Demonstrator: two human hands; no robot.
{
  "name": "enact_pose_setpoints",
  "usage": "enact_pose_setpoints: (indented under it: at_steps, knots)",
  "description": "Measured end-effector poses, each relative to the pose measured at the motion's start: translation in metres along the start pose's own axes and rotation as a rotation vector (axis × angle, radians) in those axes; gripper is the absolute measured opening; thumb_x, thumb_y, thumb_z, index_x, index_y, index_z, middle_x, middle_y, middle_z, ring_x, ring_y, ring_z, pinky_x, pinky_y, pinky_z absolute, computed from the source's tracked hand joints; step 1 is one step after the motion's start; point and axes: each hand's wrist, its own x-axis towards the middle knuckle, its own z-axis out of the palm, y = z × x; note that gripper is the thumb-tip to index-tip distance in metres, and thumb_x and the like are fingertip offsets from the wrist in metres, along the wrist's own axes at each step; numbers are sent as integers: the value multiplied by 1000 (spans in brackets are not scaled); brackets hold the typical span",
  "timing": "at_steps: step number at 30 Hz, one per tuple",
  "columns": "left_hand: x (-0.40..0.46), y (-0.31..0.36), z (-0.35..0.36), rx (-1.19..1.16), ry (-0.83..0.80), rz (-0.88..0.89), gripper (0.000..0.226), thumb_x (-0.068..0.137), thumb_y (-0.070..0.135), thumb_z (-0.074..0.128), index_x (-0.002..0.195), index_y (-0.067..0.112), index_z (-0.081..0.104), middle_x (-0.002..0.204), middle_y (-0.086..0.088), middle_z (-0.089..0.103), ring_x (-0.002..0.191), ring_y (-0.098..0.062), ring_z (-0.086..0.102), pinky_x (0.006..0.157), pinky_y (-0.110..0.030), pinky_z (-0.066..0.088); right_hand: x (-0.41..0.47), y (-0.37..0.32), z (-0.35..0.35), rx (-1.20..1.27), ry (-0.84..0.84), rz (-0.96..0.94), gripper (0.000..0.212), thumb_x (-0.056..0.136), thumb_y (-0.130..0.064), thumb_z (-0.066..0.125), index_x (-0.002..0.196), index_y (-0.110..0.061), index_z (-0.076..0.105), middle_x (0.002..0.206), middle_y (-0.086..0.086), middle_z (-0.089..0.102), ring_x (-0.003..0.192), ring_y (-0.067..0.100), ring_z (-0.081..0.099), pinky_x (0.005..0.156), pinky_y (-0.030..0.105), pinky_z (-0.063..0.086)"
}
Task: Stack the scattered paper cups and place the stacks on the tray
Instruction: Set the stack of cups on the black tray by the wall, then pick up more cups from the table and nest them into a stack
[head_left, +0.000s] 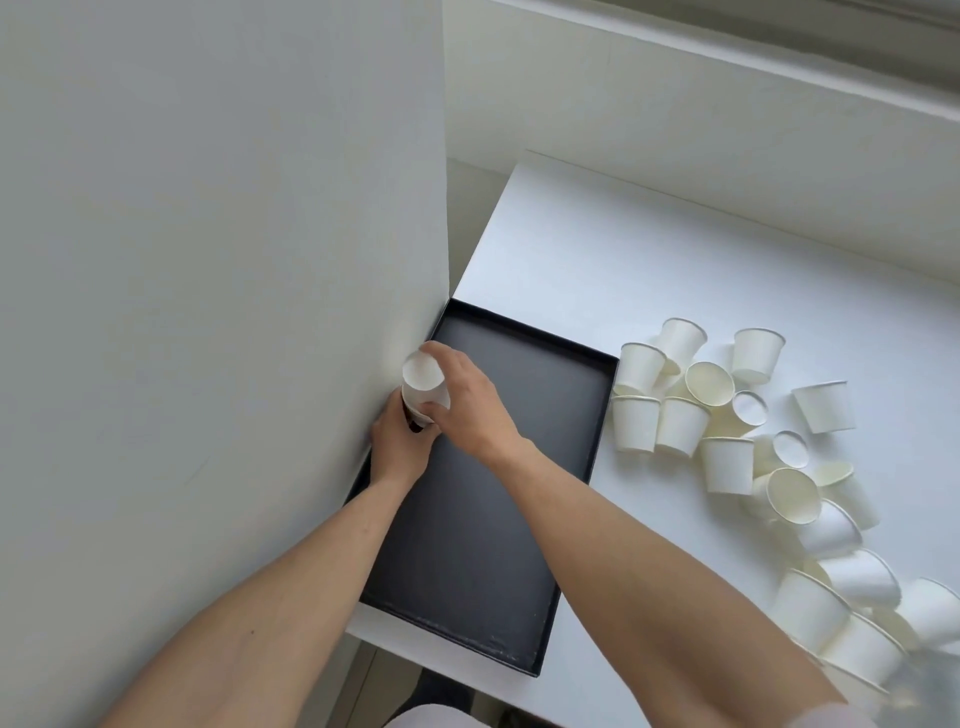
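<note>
A black rectangular tray (519, 467) lies on the white table, its left edge against a wall. Both hands hold a short stack of white paper cups (423, 387), bottoms up, over the tray's left side. My left hand (397, 441) grips the stack low down, from the wall side. My right hand (467, 400) wraps the upper cups from the right. Whether the stack touches the tray floor is hidden by the hands. Several loose white cups (727, 415) lie scattered right of the tray, some upright, some inverted, some on their sides.
A grey-white wall (208, 260) rises directly left of the tray. The white table (597, 260) runs back to a window ledge (727, 104). More loose cups (857, 613) crowd the table's near right corner.
</note>
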Motion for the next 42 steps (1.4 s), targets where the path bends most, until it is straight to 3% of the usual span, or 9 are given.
enact_pose_setpoints:
  at_steps: [5,8,11,15,19,22,29,36,42]
  knots:
    - [3,-5,2,39,24,-35,31,78,12,75,103,21,58,84,20,60,75,6,58,58,-2,37,7,4,6,-13,-17,24,71,89,-5,65,149,-27,34,149,0,43,134,21,42,106,31,35]
    - [3,-6,0,63,45,-48,29,79,13,75,102,18,58,82,19,60,67,14,53,53,0,38,11,3,9,-12,-37,31,74,89,-5,64,151,-30,32,149,1,42,133,24,42,106,34,36]
    - [2,-8,-1,72,52,-41,27,83,16,73,107,14,60,93,7,68,72,4,58,55,-1,39,13,1,11,-20,-54,34,78,89,-1,62,152,-33,29,152,1,40,135,25,42,109,39,39]
    - [-3,-5,-3,54,75,-23,28,84,16,71,111,15,61,98,7,69,83,-3,61,62,-2,38,11,0,9,-13,-105,19,87,90,-1,58,157,-34,14,155,4,34,137,27,38,110,40,37]
    - [-19,-4,-1,-83,132,-87,32,81,12,74,106,11,54,100,-1,66,90,-15,66,72,-16,50,-5,0,7,52,-55,50,94,93,-10,60,157,-35,-3,165,1,15,151,20,17,115,41,29]
    - [-43,-7,6,9,160,-82,31,84,24,72,98,13,47,99,-4,58,86,-21,61,73,-33,48,-32,10,6,96,28,100,96,90,-4,59,158,-33,-2,165,-5,13,151,14,16,118,36,27]
    - [-91,10,33,261,203,216,32,81,20,75,100,5,55,111,-12,51,102,-31,50,87,-42,40,-121,63,-14,6,235,220,81,93,-15,60,158,-28,12,163,-11,19,149,6,18,116,27,29]
    - [-146,37,87,349,-48,453,29,85,26,70,106,12,56,117,-6,51,109,-25,48,92,-41,40,-224,112,-59,-53,523,505,71,93,-18,59,155,-22,24,161,-3,27,146,15,25,115,33,31]
    - [-200,56,142,264,-455,553,27,91,28,64,113,18,54,115,7,48,108,-15,51,93,-33,44,-318,144,-87,-141,749,781,62,90,-16,63,147,-14,38,152,5,40,140,23,33,112,37,32]
